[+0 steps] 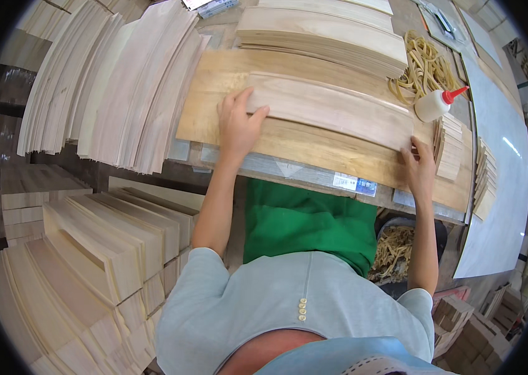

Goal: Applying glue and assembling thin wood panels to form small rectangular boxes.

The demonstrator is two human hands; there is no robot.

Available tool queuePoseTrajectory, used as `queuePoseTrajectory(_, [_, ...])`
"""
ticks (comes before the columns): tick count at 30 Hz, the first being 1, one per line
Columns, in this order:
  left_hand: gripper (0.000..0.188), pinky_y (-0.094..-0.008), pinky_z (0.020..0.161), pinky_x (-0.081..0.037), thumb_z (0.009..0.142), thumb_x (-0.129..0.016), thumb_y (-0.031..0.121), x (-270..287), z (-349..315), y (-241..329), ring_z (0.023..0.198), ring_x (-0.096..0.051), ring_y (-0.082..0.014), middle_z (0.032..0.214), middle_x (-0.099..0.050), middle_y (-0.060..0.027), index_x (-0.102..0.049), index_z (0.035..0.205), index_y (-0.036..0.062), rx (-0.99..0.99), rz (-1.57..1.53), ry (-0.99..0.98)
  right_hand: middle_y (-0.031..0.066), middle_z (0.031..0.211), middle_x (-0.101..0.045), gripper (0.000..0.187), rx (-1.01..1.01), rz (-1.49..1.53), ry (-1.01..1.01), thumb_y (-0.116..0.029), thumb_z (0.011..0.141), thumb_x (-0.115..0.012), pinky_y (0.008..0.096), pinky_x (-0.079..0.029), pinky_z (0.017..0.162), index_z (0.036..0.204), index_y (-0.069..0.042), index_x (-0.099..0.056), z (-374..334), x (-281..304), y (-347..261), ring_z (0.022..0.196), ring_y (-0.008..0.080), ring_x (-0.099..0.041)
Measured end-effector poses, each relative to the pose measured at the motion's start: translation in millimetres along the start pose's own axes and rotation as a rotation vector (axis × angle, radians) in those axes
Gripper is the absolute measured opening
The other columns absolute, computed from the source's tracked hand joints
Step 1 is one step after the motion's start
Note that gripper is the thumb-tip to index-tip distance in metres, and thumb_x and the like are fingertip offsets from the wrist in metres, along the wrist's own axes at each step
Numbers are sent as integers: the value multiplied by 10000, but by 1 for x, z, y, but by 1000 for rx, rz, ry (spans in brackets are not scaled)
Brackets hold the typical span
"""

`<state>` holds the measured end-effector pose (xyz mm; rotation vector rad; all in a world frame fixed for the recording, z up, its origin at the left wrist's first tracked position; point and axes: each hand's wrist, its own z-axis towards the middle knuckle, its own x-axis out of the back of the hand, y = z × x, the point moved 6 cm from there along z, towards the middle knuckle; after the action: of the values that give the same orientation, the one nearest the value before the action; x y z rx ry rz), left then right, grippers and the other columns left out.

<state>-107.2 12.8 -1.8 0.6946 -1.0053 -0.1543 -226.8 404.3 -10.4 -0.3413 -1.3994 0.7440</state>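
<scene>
A long, pale wooden panel (333,112) with a raised edge lies across a larger wooden board (204,122) on the bench. At the panel's left end, my left hand (239,122) grips it, with the thumb along the near edge and the fingers over the far corner. My right hand (420,165) pinches the near right corner; part of its grip is hidden. Just right of that hand sits a small stack of short wooden pieces (449,147). A white glue bottle (431,107) with a red nozzle stands beyond the stack.
Thin boards are stacked behind the panel (320,40) and at the left (133,94). Tan elastic bands (426,65) lie in a heap at the back right. Wooden box frames (101,250) are piled at lower left. A container of bands (395,250) stands below the bench.
</scene>
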Motion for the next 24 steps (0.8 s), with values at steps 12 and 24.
queuePoseTrajectory(12, [602,-398,993,-377,760,-743,182,36,-57,8,1169,-455,-355,1232,-506,-198,-512,1287,9,43,68,-377,169,1099,-556,407,76,-59,-153,0,769,-668,382,-445,876,1164,21,-572,-71,19,-16,1004,327,-537])
queuePoseTrajectory(24, [554,-361,877,-433,734,-751,132,35,-49,-7,984,-509,-288,1057,-525,-135,-560,1249,61,102,126,-443,166,1089,-545,433,145,-53,-185,-33,747,-696,394,-427,885,1159,4,-569,-65,17,-19,1020,341,-508])
